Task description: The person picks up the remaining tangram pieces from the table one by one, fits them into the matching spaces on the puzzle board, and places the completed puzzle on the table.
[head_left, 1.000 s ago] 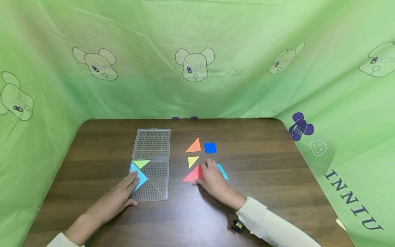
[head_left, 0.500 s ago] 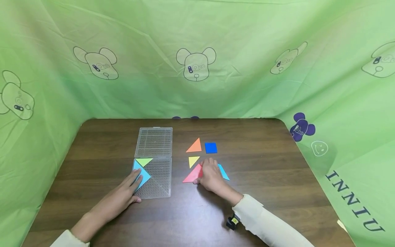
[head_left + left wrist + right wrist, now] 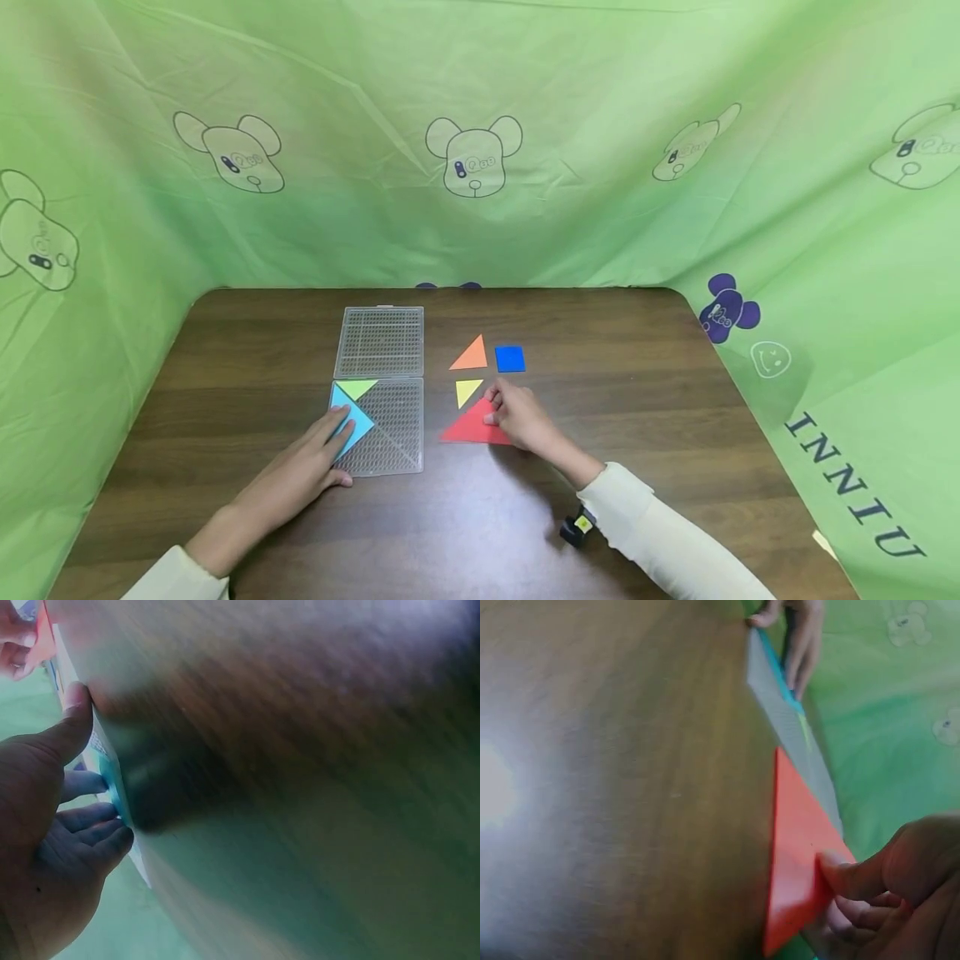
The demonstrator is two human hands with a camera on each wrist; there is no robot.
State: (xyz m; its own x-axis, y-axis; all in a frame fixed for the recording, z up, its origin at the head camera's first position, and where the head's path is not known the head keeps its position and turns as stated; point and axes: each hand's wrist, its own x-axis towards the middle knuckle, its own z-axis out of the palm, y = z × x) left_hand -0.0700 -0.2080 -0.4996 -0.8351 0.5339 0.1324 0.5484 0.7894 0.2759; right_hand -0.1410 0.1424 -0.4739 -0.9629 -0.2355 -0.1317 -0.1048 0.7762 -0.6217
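Observation:
My right hand (image 3: 525,421) pinches a large red triangle (image 3: 468,425) between thumb and fingers; the right wrist view shows the red piece (image 3: 799,855) tilted up off the table. My left hand (image 3: 296,467) rests with extended fingers on a light blue triangle (image 3: 360,423), its thumb at the near edge of a clear plastic case (image 3: 397,433). The blue piece lies at the left side of that case's near half. Beside it, a lime green triangle (image 3: 358,388) sits along the hinge edge. In the left wrist view, the left hand's fingers (image 3: 90,817) lie nearly straight.
The case's other half (image 3: 381,342) lies unfolded flat behind. Right of it on the wooden table (image 3: 645,358) are an orange triangle (image 3: 472,354), a dark blue square (image 3: 511,359) and a small yellow triangle (image 3: 467,392). Green printed cloth (image 3: 360,208) surrounds the table.
The right hand has gripped the red triangle and raised it; the cyan piece beside it is now hidden. The left hand and the case have slid right and slightly away.

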